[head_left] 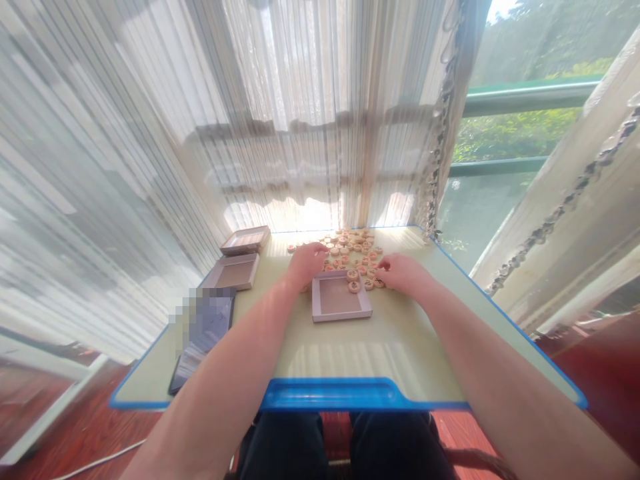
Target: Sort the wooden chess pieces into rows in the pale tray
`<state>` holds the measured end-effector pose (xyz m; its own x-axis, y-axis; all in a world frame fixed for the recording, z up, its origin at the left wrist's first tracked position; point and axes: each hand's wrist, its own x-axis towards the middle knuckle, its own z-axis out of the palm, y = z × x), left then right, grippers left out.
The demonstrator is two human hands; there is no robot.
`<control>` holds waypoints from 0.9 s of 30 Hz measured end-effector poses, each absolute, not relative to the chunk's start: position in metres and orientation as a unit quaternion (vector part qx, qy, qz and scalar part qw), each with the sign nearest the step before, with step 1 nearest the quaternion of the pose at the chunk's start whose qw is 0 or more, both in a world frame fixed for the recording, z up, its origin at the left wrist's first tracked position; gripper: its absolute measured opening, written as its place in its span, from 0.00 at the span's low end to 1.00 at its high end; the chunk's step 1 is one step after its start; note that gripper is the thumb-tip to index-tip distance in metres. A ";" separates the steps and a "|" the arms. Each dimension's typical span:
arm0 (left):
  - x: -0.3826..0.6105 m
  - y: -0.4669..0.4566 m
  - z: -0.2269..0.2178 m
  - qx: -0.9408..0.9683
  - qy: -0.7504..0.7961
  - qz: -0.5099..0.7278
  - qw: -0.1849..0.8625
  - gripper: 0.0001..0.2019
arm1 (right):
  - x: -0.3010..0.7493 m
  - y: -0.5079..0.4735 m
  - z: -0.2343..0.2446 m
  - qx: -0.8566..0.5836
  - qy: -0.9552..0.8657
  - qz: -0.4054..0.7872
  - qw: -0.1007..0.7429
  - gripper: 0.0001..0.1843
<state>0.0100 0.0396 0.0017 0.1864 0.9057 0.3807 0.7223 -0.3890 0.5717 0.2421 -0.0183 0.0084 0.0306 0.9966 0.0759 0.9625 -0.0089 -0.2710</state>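
Note:
Several round wooden game discs (353, 248) lie scattered at the far middle of a pale table (380, 347) with a blue rim. A shallow square box (341, 297) sits just before them, with two discs in its far right corner. My left hand (307, 260) rests palm down on the left side of the pile, fingers curled over discs. My right hand (403, 272) lies at the pile's right edge, fingertips pinched on a disc beside the box's far right corner.
Two more shallow box parts (235, 272) (246, 239) lie at the far left of the table. A dark phone-like slab (203, 337) rests near the left edge. Sheer curtains (280, 120) hang close behind the table. A window (510, 133) shows at right.

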 end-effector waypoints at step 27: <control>0.023 0.024 0.007 0.874 0.416 0.230 0.100 0.11 | 0.225 -0.019 0.002 -0.666 -0.727 0.006 0.168 0.16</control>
